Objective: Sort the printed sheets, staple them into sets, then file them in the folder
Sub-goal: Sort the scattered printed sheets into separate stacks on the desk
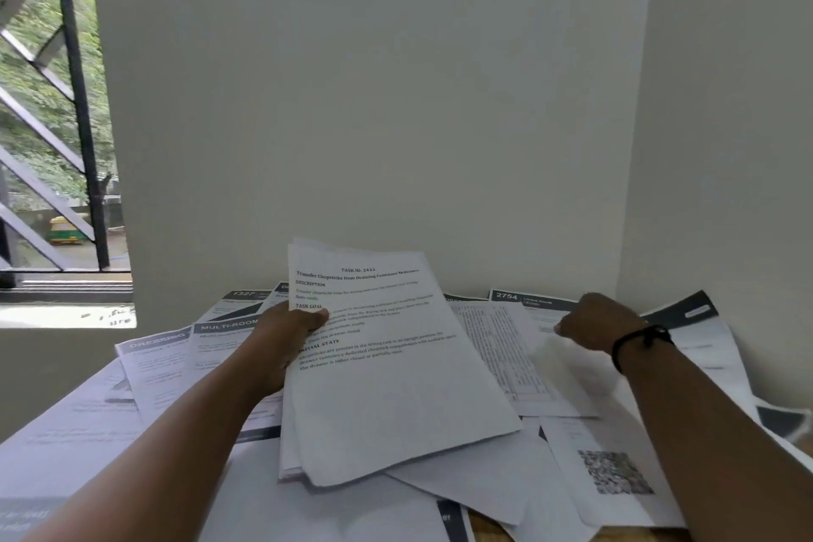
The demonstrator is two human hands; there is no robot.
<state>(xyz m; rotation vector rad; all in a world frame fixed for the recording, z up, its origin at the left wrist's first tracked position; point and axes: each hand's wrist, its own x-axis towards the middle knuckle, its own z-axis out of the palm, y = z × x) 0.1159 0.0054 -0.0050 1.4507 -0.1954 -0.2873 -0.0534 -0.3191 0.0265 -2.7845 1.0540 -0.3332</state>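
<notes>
forearms cropped, right hand [591, 323] fingers hidden

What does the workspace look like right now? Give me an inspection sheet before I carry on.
Surface: table almost wholly covered by paper; a bare wooden strip shows at the near edge.
Job's things: held stack of sheets, top page headed with a task ID; loose printed sheets spread flat and overlapping. Stapler and folder: nothing seen.
Clutter: nothing seen beyond the paper.
Hands: left hand grips the stack's left edge; right hand curled, knuckles on the sheet numbered 2754; grip unclear.
Cables: nothing seen.
Surroundings: plain wall; barred window at left.
</notes>
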